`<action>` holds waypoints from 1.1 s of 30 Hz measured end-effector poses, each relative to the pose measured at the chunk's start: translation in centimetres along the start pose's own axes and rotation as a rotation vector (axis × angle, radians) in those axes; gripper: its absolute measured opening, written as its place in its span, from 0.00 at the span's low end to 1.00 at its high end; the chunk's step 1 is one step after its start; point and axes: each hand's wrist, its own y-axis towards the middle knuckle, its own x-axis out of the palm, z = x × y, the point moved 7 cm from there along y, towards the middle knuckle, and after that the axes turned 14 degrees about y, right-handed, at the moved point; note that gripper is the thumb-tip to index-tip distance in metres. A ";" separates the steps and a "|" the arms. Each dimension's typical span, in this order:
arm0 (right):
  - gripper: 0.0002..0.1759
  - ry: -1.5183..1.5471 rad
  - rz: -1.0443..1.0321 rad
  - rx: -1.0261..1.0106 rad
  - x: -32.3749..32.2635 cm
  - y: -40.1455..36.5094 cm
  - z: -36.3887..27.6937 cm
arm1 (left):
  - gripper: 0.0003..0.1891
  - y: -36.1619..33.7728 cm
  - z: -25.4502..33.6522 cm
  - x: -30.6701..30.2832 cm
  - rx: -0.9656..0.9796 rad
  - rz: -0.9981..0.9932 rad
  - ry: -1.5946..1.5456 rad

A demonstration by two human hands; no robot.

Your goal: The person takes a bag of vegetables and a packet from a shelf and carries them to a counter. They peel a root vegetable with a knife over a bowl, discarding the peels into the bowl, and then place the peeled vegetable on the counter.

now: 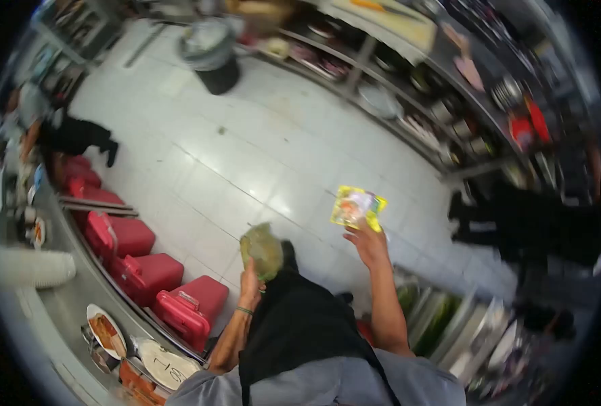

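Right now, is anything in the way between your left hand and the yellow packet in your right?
Only the greenish bag that the left hand itself holds. Past it, nothing visible blocks the yellow packet in the right hand; tiled floor shows beyond.

Even, fairly bright indoor light falls from above, leaving soft glare spots on the pale tiled floor (266, 155), while the right side around the dark-clothed person (530, 223) sinks into shadow. The round fisheye view bends the steel counter (77, 284) and the shelving (382, 74) into curves and darkens to black at the corners. Blur smears the stacked containers (33, 267) at left and softens fine detail throughout.
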 end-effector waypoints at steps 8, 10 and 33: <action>0.21 -0.022 -0.204 0.010 17.3 8.2 -1.8 | 0.29 5.3 1.0 -8.2 -0.001 0.147 -0.217; 0.24 0.102 -0.215 0.097 19.6 10.0 -2.3 | 0.28 7.0 0.3 -10.3 -0.014 0.197 -0.257; 0.20 -0.062 -0.647 -0.035 44.9 34.4 -11.1 | 0.32 2.8 1.5 -15.6 -0.315 0.560 -0.605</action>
